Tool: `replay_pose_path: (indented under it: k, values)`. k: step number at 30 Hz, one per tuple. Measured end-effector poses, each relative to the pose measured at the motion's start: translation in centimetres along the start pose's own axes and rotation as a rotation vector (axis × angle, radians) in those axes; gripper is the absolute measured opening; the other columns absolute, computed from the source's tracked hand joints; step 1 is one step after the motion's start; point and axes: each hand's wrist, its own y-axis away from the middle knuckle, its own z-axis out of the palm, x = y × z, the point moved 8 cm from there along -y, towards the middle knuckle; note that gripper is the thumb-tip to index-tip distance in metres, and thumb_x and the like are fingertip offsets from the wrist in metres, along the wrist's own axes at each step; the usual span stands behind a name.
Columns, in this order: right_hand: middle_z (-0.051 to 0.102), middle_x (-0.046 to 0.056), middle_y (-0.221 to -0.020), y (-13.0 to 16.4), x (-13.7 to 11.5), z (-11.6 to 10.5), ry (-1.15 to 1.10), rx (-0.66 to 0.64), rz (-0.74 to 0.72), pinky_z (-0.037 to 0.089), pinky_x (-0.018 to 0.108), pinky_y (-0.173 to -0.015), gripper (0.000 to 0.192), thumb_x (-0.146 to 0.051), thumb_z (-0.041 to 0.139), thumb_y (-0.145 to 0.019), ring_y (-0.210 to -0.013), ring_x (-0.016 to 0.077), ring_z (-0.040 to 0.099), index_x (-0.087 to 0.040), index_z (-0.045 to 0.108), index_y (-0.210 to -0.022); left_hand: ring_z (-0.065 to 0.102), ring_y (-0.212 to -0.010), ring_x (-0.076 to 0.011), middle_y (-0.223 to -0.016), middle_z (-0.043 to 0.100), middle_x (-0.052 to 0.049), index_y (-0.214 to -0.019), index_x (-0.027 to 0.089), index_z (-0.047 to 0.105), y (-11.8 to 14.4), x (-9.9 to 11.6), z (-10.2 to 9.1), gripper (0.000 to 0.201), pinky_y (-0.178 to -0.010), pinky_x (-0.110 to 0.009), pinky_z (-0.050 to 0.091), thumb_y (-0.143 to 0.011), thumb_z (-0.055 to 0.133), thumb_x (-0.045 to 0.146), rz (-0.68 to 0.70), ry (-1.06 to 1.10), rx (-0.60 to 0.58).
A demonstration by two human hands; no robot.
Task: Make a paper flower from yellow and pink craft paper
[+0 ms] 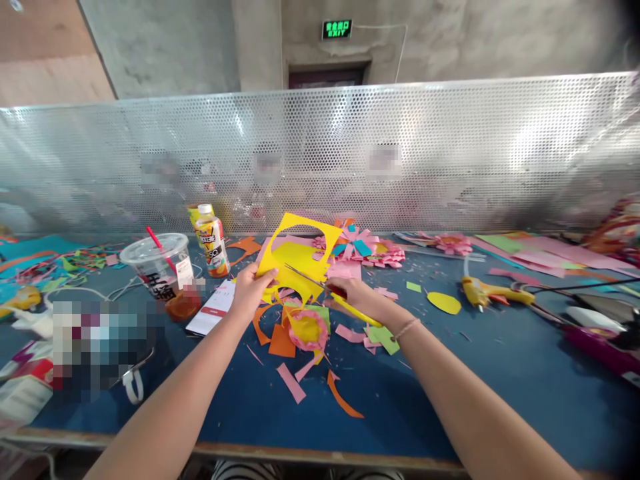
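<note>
My left hand [253, 290] is closed on the left edge of a sheet of yellow paper [327, 235], held above the table. The sheet has a large rounded hole near its top and a curved cut-out along its lower edge. My right hand [353, 297] grips a pair of scissors [299, 273], whose blades lie across the paper. A long yellow piece [356, 311] runs below the right hand; whether it belongs to the scissors I cannot tell. Under the sheet lies a pink paper ring with a yellow centre [306, 330], beside orange paper scraps [283, 341].
Pink paper flowers [357, 243] lie behind the sheet. To the right are a yellow oval [444, 303] and a yellow glue gun [495, 293]. A drink cup [157, 267], a bottle [213, 243] and a phone [213, 312] stand or lie left. A perforated metal screen [320, 153] closes the back.
</note>
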Motion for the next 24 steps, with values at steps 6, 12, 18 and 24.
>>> replay_pose_path:
  k: [6,12,18,24]
  values:
    - [0.059,0.008,-0.091,0.0,1.5,-0.7,-0.01,0.095,0.092,0.039,0.026,-0.065,0.035,-0.047,0.046,-0.079,-0.075,0.0167,0.053,-0.016,0.051,-0.096,0.055,-0.055,-0.0091,-0.062,0.06,0.001,-0.073,0.013,0.06,-0.5,-0.3,-1.0,0.027,-0.053,-0.02,0.043,-0.058,0.07,0.033,0.001,0.175,0.109]
    - [0.058,0.006,-0.081,0.2,2.2,-2.4,0.007,0.336,0.148,0.036,0.025,-0.059,0.033,-0.044,0.046,-0.079,-0.068,0.0149,0.05,-0.016,0.049,-0.096,0.055,-0.052,-0.0069,-0.061,0.057,0.004,-0.075,0.015,0.055,-0.4,-1.3,-0.9,0.031,-0.055,-0.02,0.044,-0.055,0.073,0.031,-0.084,0.378,0.14]
    - [0.056,0.005,-0.08,0.3,1.0,-2.3,0.049,0.352,0.136,0.035,0.023,-0.057,0.028,-0.04,0.046,-0.08,-0.065,0.0134,0.047,-0.016,0.047,-0.095,0.055,-0.053,-0.0059,-0.064,0.057,0.004,-0.077,0.016,0.054,-0.2,-1.5,-0.7,0.033,-0.056,-0.02,0.044,-0.054,0.073,0.03,-0.1,0.441,0.137]
    - [0.055,0.005,-0.08,0.1,0.4,-1.7,0.135,0.312,0.086,0.034,0.024,-0.056,0.025,-0.038,0.047,-0.079,-0.064,0.0141,0.046,-0.017,0.047,-0.094,0.055,-0.054,-0.0057,-0.068,0.058,0.003,-0.08,0.015,0.053,-0.3,-2.0,-0.7,0.036,-0.055,-0.019,0.045,-0.055,0.074,0.03,-0.133,0.462,0.137]
